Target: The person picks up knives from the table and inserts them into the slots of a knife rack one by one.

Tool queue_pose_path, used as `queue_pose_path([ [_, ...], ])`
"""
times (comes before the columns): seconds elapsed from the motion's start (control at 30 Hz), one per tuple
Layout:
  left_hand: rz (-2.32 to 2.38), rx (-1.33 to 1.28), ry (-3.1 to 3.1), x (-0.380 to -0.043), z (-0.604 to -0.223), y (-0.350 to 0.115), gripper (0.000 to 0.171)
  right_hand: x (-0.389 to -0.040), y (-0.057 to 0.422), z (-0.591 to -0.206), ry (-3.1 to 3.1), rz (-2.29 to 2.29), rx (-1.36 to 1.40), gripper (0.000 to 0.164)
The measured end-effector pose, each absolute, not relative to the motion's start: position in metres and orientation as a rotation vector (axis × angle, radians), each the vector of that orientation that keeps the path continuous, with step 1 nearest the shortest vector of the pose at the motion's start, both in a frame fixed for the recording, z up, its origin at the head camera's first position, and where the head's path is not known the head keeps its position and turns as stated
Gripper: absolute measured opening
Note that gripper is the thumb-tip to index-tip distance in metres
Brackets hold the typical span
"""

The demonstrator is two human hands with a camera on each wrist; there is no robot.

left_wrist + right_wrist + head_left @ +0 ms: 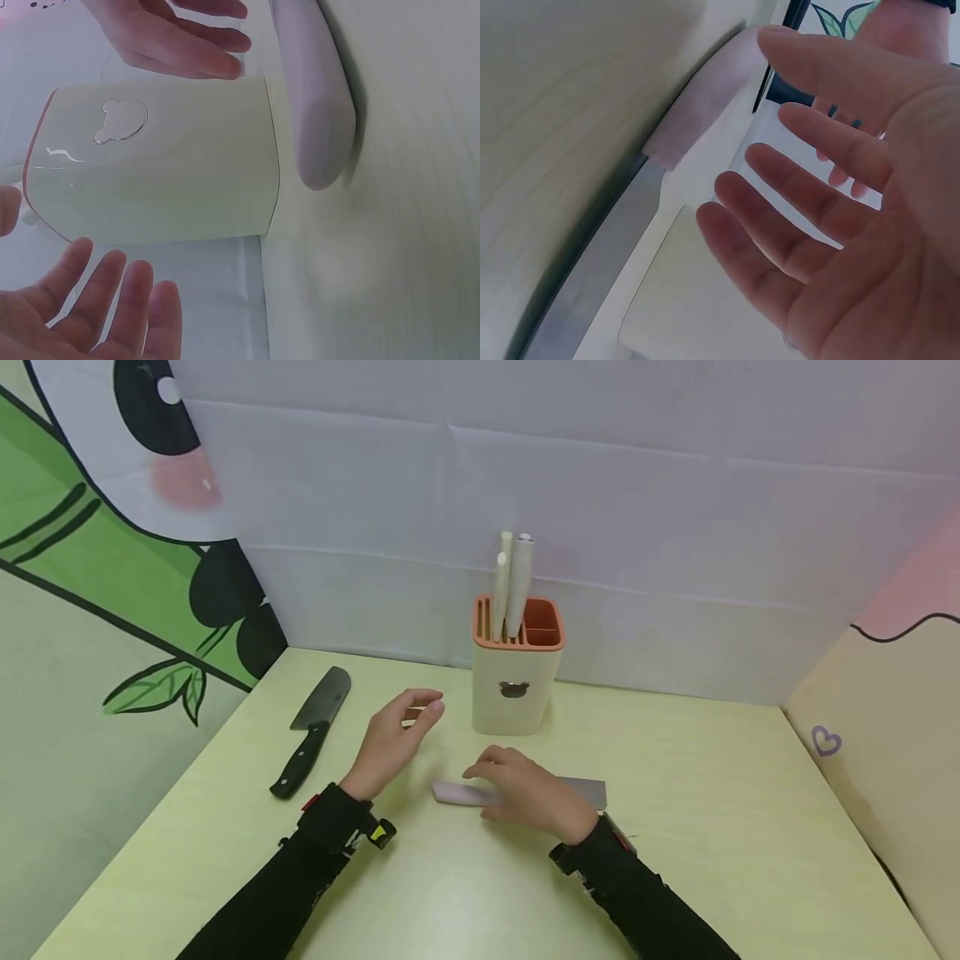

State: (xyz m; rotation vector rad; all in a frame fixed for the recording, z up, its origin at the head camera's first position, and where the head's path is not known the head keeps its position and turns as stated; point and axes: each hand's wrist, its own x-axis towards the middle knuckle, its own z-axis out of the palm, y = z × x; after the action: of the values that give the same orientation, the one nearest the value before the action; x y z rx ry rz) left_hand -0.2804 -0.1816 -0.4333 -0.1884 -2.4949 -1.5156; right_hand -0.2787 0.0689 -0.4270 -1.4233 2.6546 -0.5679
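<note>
A knife with a pale lilac handle (452,792) and a wide metal blade (590,792) lies flat on the table. Above it hovers my right hand (528,792), which hides the middle of the knife. In the right wrist view its fingers (761,259) are spread and apart from the handle (705,101). My left hand (393,735) is in the air with loosely bent fingers, holding nothing, between a black-handled cleaver (300,764) and a cream knife block (510,693). The block's bear badge also shows in the left wrist view.
Several white-handled utensils (517,577) stand upright in the block's orange slotted top (546,620). A pale cloth backdrop (637,527) hangs behind the table (750,827). Printed panels flank both sides.
</note>
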Motion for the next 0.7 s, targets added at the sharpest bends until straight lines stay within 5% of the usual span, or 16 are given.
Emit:
queue_pose_path([
  [0.7, -1.527, -0.18, -2.478, -0.281, -0.429, -0.187, 0.046, -0.278, 0.052, -0.439, 2.774, -0.315, -1.551, 0.026],
])
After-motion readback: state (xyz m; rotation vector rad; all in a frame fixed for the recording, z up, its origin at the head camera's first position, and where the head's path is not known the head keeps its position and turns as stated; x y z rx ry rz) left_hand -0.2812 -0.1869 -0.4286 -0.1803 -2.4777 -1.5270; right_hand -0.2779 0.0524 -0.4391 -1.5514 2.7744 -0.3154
